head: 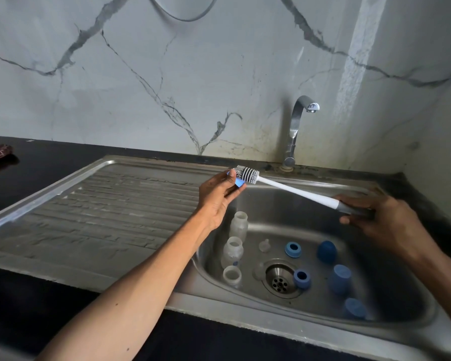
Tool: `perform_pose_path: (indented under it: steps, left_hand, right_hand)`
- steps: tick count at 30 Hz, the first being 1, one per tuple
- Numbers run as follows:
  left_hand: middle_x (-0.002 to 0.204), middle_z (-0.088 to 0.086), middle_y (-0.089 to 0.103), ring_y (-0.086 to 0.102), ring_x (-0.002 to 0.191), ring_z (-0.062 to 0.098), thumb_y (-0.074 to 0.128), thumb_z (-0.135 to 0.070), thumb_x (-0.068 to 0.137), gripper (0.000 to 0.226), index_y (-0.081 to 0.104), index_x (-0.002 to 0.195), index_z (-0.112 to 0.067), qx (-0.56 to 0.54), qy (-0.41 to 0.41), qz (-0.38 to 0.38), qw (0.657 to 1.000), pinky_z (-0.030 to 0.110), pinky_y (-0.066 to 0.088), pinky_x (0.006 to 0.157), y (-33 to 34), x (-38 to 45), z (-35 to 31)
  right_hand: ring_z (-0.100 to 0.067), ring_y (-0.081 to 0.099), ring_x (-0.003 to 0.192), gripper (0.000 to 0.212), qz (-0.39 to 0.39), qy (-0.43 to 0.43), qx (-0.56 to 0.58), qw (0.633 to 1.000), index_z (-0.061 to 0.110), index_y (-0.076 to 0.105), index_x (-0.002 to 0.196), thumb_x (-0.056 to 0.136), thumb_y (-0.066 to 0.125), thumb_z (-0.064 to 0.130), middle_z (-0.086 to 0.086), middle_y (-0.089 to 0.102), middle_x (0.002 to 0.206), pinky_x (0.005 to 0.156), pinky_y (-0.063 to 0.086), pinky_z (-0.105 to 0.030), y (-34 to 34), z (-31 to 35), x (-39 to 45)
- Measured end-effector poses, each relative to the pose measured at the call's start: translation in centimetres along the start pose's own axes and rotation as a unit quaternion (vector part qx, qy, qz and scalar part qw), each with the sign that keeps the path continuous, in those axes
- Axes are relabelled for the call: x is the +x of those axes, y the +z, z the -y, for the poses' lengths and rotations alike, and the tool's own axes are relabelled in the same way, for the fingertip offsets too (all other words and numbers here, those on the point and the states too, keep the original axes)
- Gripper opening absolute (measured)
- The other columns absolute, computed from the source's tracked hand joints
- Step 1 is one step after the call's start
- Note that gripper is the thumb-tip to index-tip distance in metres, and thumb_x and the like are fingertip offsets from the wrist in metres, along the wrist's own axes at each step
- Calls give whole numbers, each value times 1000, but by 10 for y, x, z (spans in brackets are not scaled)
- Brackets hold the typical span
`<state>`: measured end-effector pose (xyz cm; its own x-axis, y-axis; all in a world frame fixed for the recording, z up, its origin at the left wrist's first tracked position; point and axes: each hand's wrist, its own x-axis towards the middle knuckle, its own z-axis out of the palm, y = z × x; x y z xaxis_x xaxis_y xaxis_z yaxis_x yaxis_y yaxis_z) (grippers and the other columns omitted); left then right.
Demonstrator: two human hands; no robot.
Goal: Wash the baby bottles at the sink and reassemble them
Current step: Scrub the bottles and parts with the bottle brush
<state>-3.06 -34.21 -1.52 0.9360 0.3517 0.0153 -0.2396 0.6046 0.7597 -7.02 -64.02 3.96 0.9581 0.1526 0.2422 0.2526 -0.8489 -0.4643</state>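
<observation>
Head view: bottles (238, 225), rings (293, 250), caps (326, 251) lie apart, dry, in sink (310, 312); tap (300, 118) off. Right hand (383, 217) grips brush (248, 174) handle; left hand (219, 195) pinches a blue piece (239, 182). Washing, reassembly outstanding.

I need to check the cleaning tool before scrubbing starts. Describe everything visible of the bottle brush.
The bottle brush has a long white shaft, a grey grip and a head of short grey-and-white bristles that look like silicone. It is held aslant above the sink, head up and left. The right hand grips the grey end; the left hand holds a small blue item against the bristles. No water runs on it.
</observation>
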Motion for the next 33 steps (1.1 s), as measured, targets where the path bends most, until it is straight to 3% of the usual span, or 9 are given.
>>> perform_pose_path:
  steps: [2,6,8,11,14,19,22,25,33]
  left_hand:
    - [94,16,73,71,91,28,67,-5,90,5,69,88,-1,-22,-8,-12,1000,35,63,75,0,0,-3]
    - [117,27,65,65,113,38,72,-11,84,28,64,103,8,-83,-38,-10,996,38,63,78,-6,3,-8]
    - [122,30,64,66,111,39,75,-11,79,35,64,105,9,-70,-34,-2,997,38,63,79,-6,3,-7]
    - [110,24,69,73,92,29,69,-7,88,17,67,101,3,-52,-8,-29,998,35,61,85,-6,5,-6]
    - [99,16,71,73,84,20,69,-4,89,4,69,93,-3,-34,2,-45,998,30,60,83,-9,8,-5]
    - [92,14,70,70,90,23,71,14,81,18,66,89,-1,72,21,-66,995,31,60,84,-4,7,6]
    - [95,16,68,67,95,25,72,13,81,19,65,91,-1,89,49,-94,990,33,59,85,-3,11,8]
    - [91,14,69,68,93,26,73,11,82,17,64,89,-1,77,65,-115,988,35,60,83,-9,17,4]
    - [91,15,73,72,90,24,70,10,84,12,68,93,3,102,25,-49,993,35,61,82,0,6,14]
  right_hand:
    - [-29,58,118,50,-2,2,-11,1000,25,61,129,82,76,17,-10,63,129,98,44,-36,-3,0,-1]
    - [-20,62,98,42,49,17,-112,992,39,59,127,87,70,35,-4,67,117,73,43,-25,-2,-2,-4]
    - [-22,61,101,41,59,25,-83,994,36,59,128,88,69,34,-5,66,120,74,40,-27,-1,-5,-2]
    - [-28,62,104,42,28,35,-59,997,36,62,126,85,72,36,-8,67,121,77,45,-33,-7,-8,0]
    - [-24,60,92,41,26,24,-56,998,35,62,126,85,71,36,-10,68,115,76,46,-32,-4,-6,1]
    - [-22,61,104,46,64,18,-75,995,37,57,132,88,68,36,-5,65,123,87,50,-34,8,1,0]
    - [-19,62,90,47,64,20,-94,993,43,53,134,88,64,44,-5,67,114,79,53,-34,10,4,0]
    - [-22,62,95,47,54,10,-105,993,45,52,134,89,63,46,-6,66,118,78,52,-34,8,7,-3]
    - [-20,61,85,44,34,-7,-122,992,47,52,133,90,61,47,-7,69,111,67,41,-27,9,13,-8]
